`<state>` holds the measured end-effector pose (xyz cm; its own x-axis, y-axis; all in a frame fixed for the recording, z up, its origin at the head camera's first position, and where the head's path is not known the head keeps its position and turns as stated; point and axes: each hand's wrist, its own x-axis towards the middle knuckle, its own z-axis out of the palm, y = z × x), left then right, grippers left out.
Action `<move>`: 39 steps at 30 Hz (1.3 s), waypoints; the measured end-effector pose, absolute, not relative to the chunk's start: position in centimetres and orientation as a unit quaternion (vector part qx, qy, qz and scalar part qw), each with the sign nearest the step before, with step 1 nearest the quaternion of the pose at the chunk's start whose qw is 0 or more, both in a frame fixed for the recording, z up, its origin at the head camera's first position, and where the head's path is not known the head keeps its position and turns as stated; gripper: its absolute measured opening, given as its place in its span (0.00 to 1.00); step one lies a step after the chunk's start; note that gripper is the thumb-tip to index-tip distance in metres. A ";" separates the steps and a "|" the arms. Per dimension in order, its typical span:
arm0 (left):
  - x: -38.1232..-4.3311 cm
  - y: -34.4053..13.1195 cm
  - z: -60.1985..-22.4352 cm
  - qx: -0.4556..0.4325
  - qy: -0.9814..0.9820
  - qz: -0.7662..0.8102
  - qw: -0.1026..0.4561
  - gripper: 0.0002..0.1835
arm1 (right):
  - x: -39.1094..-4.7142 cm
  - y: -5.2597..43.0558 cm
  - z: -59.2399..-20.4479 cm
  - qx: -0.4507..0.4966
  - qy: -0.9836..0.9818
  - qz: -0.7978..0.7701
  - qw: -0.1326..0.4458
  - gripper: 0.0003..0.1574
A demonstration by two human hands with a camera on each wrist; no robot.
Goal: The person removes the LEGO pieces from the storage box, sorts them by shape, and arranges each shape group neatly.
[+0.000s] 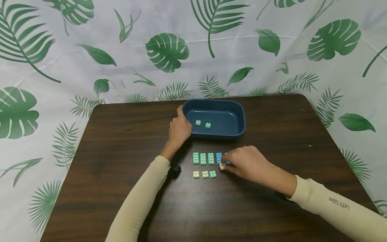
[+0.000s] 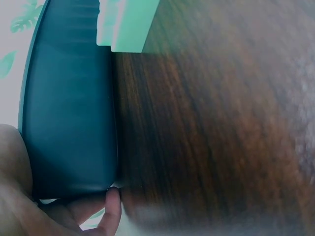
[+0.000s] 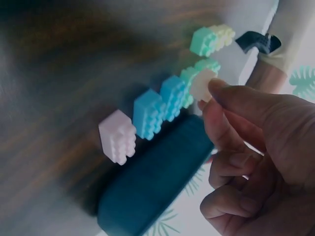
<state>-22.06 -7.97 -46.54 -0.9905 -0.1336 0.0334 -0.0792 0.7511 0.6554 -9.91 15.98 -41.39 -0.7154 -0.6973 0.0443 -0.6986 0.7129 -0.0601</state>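
Observation:
My left hand (image 1: 179, 129) grips the left end of a dark blue plastic basin (image 1: 225, 135); in the left wrist view its fingers (image 2: 113, 209) bend round the end wall. Inside the basin lie two small green toy bricks (image 1: 198, 123). Between thumb and fingertips, my right hand (image 1: 249, 163) pinches a small whitish toy brick (image 3: 201, 86) above the table. A row of longer green bricks (image 1: 203, 159) and blue bricks (image 1: 219, 158) lies under and left of that hand. Nearer me sit two small yellow bricks (image 1: 196, 174) and a small green brick (image 1: 213, 174).
A pale pink brick (image 3: 117, 136) stands beyond the blue ones in the right wrist view; my right hand hides it from the head view. The dark wooden table (image 1: 121, 151) ends at a leaf-patterned cloth (image 1: 133, 67) behind the basin.

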 end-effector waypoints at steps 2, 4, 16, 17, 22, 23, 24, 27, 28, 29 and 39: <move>-22.1 -7.9 -46.6 0.056 -0.935 -0.349 0.040 0.34 | -9.8 16.0 -41.8 0.381 -0.924 0.038 0.000 0.06; -22.1 -7.9 -46.6 0.055 -0.935 -0.348 0.040 0.34 | -9.7 16.0 -42.2 0.383 -0.923 0.038 -0.010 0.06; -21.9 -7.9 -46.7 0.063 -0.936 -0.344 0.035 0.34 | -9.5 16.0 -43.4 0.377 -0.925 0.029 -0.038 0.09; -21.9 -7.9 -46.7 0.062 -0.936 -0.344 0.034 0.34 | -9.4 16.0 -43.4 0.376 -0.925 0.029 -0.039 0.09; -21.9 -7.9 -46.6 0.057 -0.935 -0.349 0.037 0.34 | -9.3 16.0 -43.5 0.376 -0.925 0.029 -0.041 0.08; -21.9 -7.9 -46.6 0.057 -0.934 -0.350 0.038 0.34 | -9.3 16.0 -43.5 0.376 -0.925 0.029 -0.041 0.08; -21.9 -7.9 -46.6 0.057 -0.934 -0.351 0.040 0.34 | -9.3 16.0 -43.6 0.376 -0.925 0.029 -0.041 0.08; -21.9 -8.0 -46.6 0.060 -0.933 -0.353 0.039 0.34 | -9.3 15.9 -43.7 0.375 -0.925 0.028 -0.041 0.07; -21.8 -8.0 -46.6 0.061 -0.933 -0.353 0.038 0.34 | -9.3 15.9 -43.8 0.375 -0.926 0.028 -0.042 0.07; -21.8 -8.1 -46.6 0.061 -0.933 -0.353 0.038 0.34 | -9.3 15.9 -43.8 0.374 -0.926 0.027 -0.043 0.07; -21.8 -7.9 -46.5 0.053 -0.934 -0.351 0.037 0.33 | -10.6 15.8 -41.3 0.363 -0.930 0.055 -0.024 0.16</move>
<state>-21.84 -7.92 -46.53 -0.9916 -0.1254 0.0319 -0.0734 0.7482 0.6595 -10.55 15.75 -41.27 -0.7353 -0.6778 -0.0034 -0.6726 0.7302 -0.1202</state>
